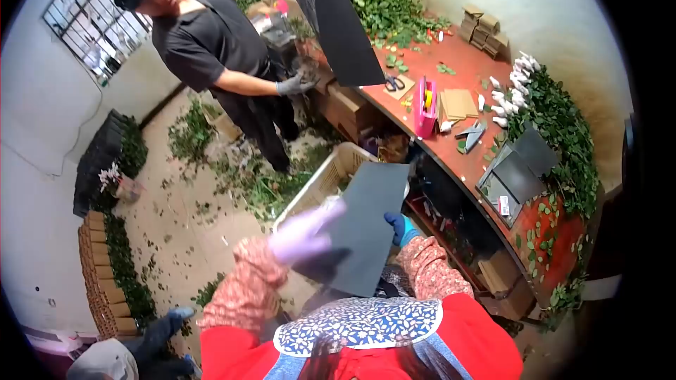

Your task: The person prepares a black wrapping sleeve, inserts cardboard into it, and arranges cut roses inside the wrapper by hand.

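A dark grey flat sheet (pixel 370 218) is held tilted in front of my body. My right hand (pixel 401 229), in a blue glove, grips its right edge, with the fingers wrapped round it. Over the sheet's left side is my left hand (pixel 307 233) in a lilac glove, slightly blurred, fingers stretched out and apart. Whether it touches the sheet I cannot tell. Behind the sheet stands a beige plastic basket (pixel 331 174), its contents mostly hidden.
On the red table (pixel 429 63) lie a stapler (pixel 472 136), scissors (pixel 394 83), a pink holder (pixel 425 109), cardboard pieces (pixel 458 104), dark sleeves (pixel 517 169) and wrapped flowers (pixel 556 112). A co-worker (pixel 211 42) holds a black sheet (pixel 338 28). Leaves litter the floor.
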Demonstrator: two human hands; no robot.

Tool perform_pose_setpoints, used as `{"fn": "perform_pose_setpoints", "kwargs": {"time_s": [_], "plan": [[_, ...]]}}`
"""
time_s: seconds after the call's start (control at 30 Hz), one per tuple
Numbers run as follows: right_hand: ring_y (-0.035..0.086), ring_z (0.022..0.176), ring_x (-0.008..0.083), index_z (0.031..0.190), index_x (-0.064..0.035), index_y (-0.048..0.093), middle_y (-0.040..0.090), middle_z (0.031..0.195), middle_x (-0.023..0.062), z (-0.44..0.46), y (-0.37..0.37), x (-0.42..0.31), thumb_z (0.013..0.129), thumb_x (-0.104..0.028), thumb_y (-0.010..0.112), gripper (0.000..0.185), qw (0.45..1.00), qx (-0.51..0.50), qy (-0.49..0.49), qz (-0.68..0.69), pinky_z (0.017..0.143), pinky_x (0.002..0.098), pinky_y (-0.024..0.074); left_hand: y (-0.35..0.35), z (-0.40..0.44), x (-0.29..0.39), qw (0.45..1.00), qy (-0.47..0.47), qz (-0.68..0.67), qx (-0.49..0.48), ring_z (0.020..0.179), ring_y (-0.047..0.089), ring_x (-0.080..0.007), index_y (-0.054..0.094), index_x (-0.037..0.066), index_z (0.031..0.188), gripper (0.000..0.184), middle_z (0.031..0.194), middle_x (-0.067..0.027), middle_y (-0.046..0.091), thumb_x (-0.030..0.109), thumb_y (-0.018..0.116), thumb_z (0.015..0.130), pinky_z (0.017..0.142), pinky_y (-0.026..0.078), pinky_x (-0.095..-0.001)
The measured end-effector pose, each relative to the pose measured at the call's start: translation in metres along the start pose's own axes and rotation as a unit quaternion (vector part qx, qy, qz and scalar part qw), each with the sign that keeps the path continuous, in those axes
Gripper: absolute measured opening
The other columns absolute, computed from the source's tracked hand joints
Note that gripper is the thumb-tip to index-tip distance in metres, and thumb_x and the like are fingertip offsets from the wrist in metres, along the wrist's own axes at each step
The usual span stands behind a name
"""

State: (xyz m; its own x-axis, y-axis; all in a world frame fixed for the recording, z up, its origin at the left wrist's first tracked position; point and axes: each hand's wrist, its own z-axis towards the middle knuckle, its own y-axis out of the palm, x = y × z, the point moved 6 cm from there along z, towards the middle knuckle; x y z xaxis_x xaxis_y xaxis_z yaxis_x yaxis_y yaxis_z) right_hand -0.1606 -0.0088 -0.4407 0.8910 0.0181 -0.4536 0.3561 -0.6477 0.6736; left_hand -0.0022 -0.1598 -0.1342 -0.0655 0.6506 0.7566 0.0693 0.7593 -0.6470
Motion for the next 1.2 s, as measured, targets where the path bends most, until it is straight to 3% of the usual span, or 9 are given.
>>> {"fn": "perform_pose_setpoints", "kwargs": {"time_s": [0.07,0.23,0.33,0.47,0.6,0.67,0.77,0.83,1.2], "plan": [[0.064,0.097,0.03,0.123,0.0032,0.054,0.064,0.111,0.0167,-0.003,-0.017,-0.021,0.092,-0.017,0.053,0.037,0.999,-0.008,0.02,0.043,0.09,0.0418,0.0515,-0.069,0.028,-0.004,0.974,0.014,0.116,0.195,0.129,0.045,-0.0292,0.03,0.005,0.146,0.07,0.144,-0.0204,0.04,0.008,0.059,0.082,0.106,0.037,-0.0353],[0.061,0.104,0.0303,0.127,0.0025,0.051,0.062,0.118,0.0165,-0.045,-0.06,-0.038,0.093,-0.019,0.053,0.041,0.996,-0.02,-0.011,0.091,0.093,0.0423,0.0495,-0.157,0.102,-0.089,0.918,-0.033,-0.096,0.383,0.113,0.055,-0.0224,0.033,0.004,0.144,0.07,0.139,-0.018,0.046,0.015,0.063,0.082,0.095,0.045,-0.0319],[0.06,0.107,0.03,0.129,0.0012,0.05,0.06,0.12,0.0163,-0.074,-0.095,-0.029,0.093,-0.019,0.053,0.041,0.995,0.031,-0.035,0.086,0.094,0.0425,0.0486,-0.151,0.133,-0.112,0.902,-0.113,-0.206,0.361,0.126,0.045,-0.0229,0.033,0.009,0.145,0.063,0.147,-0.0105,0.038,0.015,0.058,0.087,0.094,0.042,-0.0323],[0.054,0.117,0.0269,0.136,-0.0017,0.045,0.054,0.131,0.0117,-0.126,-0.074,-0.033,0.094,-0.022,0.051,0.046,0.985,-0.023,-0.149,0.078,0.101,0.0394,0.0422,-0.101,0.158,-0.177,0.865,-0.208,-0.365,0.273,0.094,0.055,-0.0153,0.048,0.012,0.133,0.047,0.11,-0.0031,0.057,0.021,0.059,0.088,0.076,0.046,-0.0307],[0.052,0.118,0.021,0.137,-0.001,0.044,0.055,0.129,0.0092,-0.135,-0.034,-0.069,0.091,-0.023,0.058,0.053,0.956,-0.018,-0.219,-0.194,0.101,0.0351,0.0413,0.031,0.145,-0.193,0.85,-0.339,-0.384,0.124,0.114,0.048,-0.0254,0.04,0.013,0.14,0.057,0.136,-0.0053,0.044,0.039,0.057,0.091,0.091,0.041,-0.0454],[0.052,0.117,0.0185,0.134,-0.0011,0.047,0.056,0.128,0.0077,-0.115,-0.027,-0.072,0.091,-0.024,0.061,0.051,0.983,-0.046,-0.176,-0.016,0.098,0.0348,0.0428,0.116,0.127,-0.188,0.802,-0.366,-0.471,-0.014,0.125,0.041,-0.0312,0.029,0.014,0.147,0.069,0.152,-0.0064,0.027,0.049,0.052,0.093,0.102,0.033,-0.0533],[0.053,0.114,0.0179,0.133,-0.0008,0.047,0.055,0.127,0.0071,-0.071,-0.069,-0.066,0.091,-0.026,0.062,0.051,0.983,-0.003,-0.184,-0.022,0.096,0.0346,0.0441,0.204,0.089,-0.162,0.759,-0.284,-0.585,-0.03,0.116,0.051,-0.0198,0.042,0.003,0.137,0.061,0.129,-0.0069,0.052,0.04,0.06,0.091,0.096,0.044,-0.0372],[0.054,0.11,0.017,0.132,-0.0015,0.047,0.056,0.124,0.007,-0.055,-0.098,-0.063,0.091,-0.025,0.062,0.05,0.981,0.036,-0.183,-0.059,0.094,0.033,0.0451,0.249,0.055,-0.155,0.662,-0.395,-0.631,-0.087,0.11,0.054,-0.0175,0.046,-0.001,0.132,0.053,0.122,-0.0077,0.057,0.028,0.064,0.091,0.095,0.045,-0.0332],[0.058,0.104,0.0198,0.123,-0.0015,0.055,0.06,0.117,0.0081,-0.116,-0.264,-0.082,0.09,-0.011,0.059,0.035,0.925,0.248,-0.282,-0.052,0.091,0.0321,0.0472,0.36,0.089,-0.184,0.775,-0.389,-0.494,-0.062,0.082,0.062,-0.0108,0.066,-0.002,0.105,0.02,0.093,-0.0045,0.068,0.013,0.062,0.091,0.076,0.05,-0.0257]]}}
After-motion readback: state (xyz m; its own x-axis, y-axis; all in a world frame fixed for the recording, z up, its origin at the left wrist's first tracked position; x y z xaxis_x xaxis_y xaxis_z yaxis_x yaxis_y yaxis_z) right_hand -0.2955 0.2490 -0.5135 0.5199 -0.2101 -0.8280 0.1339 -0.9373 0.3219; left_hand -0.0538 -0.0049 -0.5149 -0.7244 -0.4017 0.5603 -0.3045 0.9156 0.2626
